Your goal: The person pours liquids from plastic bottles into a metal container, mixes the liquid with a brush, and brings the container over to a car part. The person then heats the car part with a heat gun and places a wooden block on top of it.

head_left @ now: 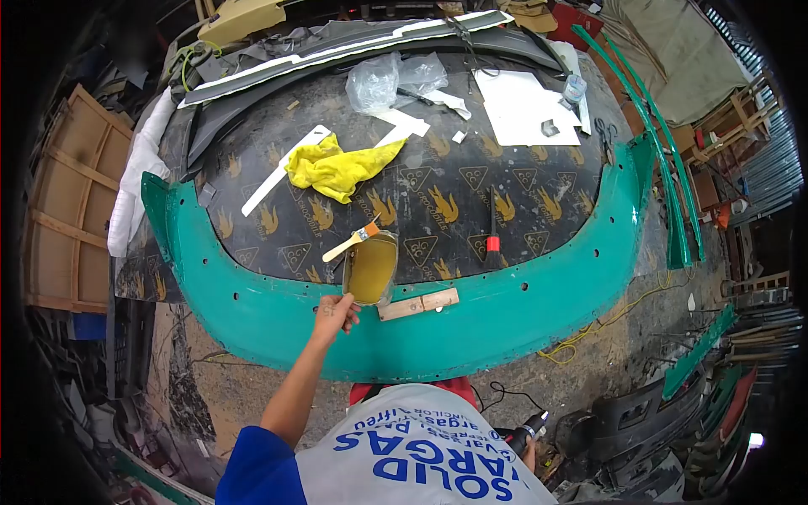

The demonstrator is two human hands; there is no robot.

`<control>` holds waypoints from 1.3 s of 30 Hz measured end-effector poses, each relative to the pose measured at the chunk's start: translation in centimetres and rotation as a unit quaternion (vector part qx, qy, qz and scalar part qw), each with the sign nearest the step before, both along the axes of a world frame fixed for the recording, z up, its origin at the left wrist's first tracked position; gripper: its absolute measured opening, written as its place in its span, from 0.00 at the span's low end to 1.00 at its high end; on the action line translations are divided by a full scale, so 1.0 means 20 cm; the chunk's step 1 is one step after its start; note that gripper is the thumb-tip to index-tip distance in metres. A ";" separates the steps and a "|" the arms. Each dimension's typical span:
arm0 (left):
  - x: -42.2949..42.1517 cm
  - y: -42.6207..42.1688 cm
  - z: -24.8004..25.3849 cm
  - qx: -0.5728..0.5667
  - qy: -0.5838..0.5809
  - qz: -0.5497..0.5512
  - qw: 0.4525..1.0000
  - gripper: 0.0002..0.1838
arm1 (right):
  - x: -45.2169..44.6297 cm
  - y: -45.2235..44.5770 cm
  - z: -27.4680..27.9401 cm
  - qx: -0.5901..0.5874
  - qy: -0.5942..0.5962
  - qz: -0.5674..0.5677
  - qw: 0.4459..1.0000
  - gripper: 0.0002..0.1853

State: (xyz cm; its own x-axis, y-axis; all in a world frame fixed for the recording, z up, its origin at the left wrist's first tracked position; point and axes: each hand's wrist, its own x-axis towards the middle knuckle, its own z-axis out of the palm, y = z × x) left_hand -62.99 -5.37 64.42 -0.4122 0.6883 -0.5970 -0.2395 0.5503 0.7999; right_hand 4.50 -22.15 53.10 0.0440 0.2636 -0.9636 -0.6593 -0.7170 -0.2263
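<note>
My left hand pinches the near rim of a container of yellowish liquid. A brush with a pale wooden handle lies across the container's far edge. Low at the right, beside my body, my right hand is partly hidden around a dark tool with a cable. The large curved green panel arcs across the table in front of me. Wooden pieces lie on it, just right of the container.
A yellow cloth, white sheets, clear plastic bags and a red-tipped tool lie on the black table. Long green strips stand at the right. A yellow cord trails below the panel.
</note>
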 end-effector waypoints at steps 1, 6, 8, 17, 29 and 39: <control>-0.02 -0.01 -0.01 0.000 0.004 -0.002 1.000 0.22 | 0.02 -0.02 -0.01 -0.003 0.001 -0.002 1.000 0.27; 0.00 -0.05 0.14 -0.039 0.004 -0.019 0.999 0.24 | 0.02 -0.04 -0.02 0.039 -0.004 0.000 0.999 0.26; 0.05 -0.08 0.22 -0.101 0.014 -0.102 0.990 0.22 | 0.00 -0.02 0.01 0.057 -0.006 0.007 0.998 0.26; 0.60 0.31 -0.07 0.182 0.532 -0.320 0.763 0.17 | -0.06 0.03 0.14 0.100 -0.015 0.013 0.995 0.27; 0.69 0.62 -0.08 0.195 0.491 -0.384 0.758 0.20 | -0.03 -0.04 0.11 0.051 -0.055 -0.002 0.997 0.31; 0.61 0.61 -0.10 0.126 0.528 -0.400 0.739 0.24 | -0.04 0.00 0.14 0.038 -0.041 -0.021 0.998 0.28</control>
State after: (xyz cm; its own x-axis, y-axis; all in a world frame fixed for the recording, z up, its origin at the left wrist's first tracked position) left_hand -50.77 6.77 62.51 0.0417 0.9982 -0.0441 0.9117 -0.0200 0.4104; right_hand 3.72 -22.14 55.95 0.1344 0.3315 -0.9338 -0.6662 -0.6674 -0.3328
